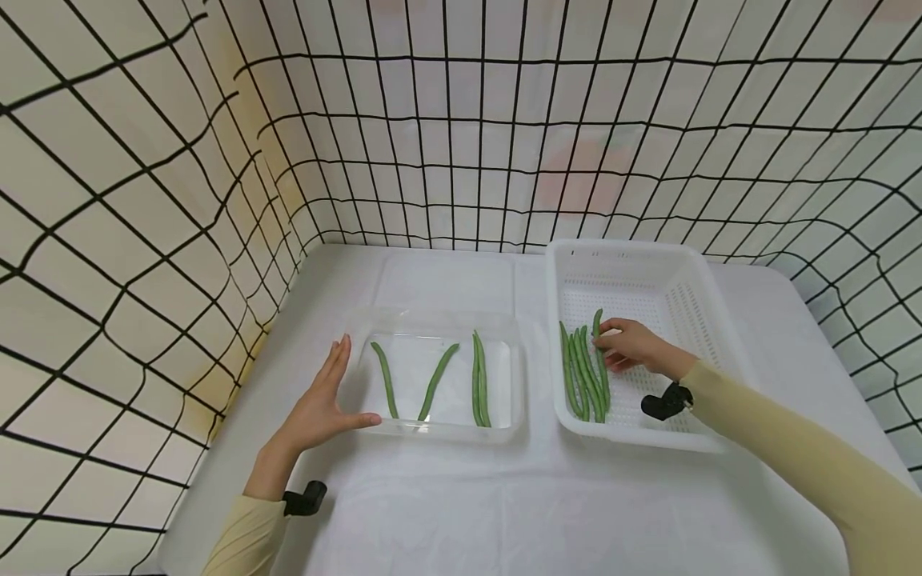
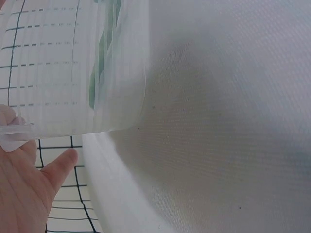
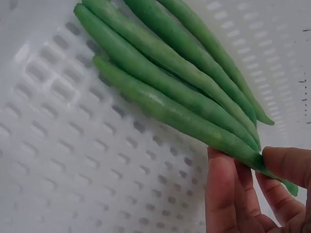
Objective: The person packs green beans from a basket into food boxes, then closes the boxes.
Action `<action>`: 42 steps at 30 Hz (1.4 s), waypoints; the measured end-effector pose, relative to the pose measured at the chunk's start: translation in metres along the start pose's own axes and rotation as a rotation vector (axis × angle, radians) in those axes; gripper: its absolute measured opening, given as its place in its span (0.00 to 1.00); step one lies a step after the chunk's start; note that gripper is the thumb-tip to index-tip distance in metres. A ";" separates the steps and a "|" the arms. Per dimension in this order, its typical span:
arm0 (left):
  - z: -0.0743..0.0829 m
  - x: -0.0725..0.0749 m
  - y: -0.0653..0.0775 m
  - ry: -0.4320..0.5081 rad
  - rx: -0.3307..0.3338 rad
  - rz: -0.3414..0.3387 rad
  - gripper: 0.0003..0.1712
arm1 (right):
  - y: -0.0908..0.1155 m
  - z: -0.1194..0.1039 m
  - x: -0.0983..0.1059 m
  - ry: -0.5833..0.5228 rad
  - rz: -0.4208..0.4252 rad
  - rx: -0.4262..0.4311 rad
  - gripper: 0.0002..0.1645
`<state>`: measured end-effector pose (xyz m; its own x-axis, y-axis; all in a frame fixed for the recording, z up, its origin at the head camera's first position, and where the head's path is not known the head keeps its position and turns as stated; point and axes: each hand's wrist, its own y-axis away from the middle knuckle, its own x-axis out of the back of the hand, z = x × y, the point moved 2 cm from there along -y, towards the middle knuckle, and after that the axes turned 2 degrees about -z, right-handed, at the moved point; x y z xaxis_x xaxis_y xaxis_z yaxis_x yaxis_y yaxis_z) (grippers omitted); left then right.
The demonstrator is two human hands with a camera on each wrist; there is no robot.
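My right hand (image 1: 632, 346) reaches into a white perforated basket (image 1: 720, 320) and pinches one green bean (image 3: 165, 108) near its end, between thumb and fingers. Several other green beans (image 1: 579, 372) lie side by side along the basket's left wall. At the clear plastic container (image 1: 454, 432), my left hand (image 1: 320, 408) stands at the left end with fingers straight and spread, the thumb at the near corner. Inside that container lie a bean (image 1: 386, 380) at the left, a slanted one (image 1: 438, 382) in the middle and two together (image 1: 480, 384) at the right.
A white cloth (image 1: 504, 512) covers the table. Black wire mesh (image 1: 461, 144) rises behind it and along both sides. The basket's raised rim (image 1: 634, 436) surrounds the right hand's work. Each wrist carries a small black camera (image 1: 306, 498).
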<state>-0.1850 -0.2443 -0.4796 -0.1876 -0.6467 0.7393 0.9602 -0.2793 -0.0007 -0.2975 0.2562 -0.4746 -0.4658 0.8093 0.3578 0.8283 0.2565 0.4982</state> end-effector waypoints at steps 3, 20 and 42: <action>0.000 0.000 0.000 0.004 0.007 0.001 0.74 | 0.001 -0.001 0.007 -0.011 0.013 0.009 0.30; -0.001 0.000 0.001 0.009 0.005 0.006 0.73 | 0.014 -0.036 0.003 -0.147 0.045 0.071 0.37; -0.001 0.001 -0.001 -0.008 -0.010 0.003 0.74 | 0.013 -0.119 -0.093 -0.192 -0.129 0.175 0.33</action>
<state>-0.1864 -0.2457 -0.4795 -0.1826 -0.6417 0.7449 0.9587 -0.2842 -0.0098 -0.2805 0.1211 -0.4076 -0.5169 0.8451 0.1363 0.8150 0.4371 0.3803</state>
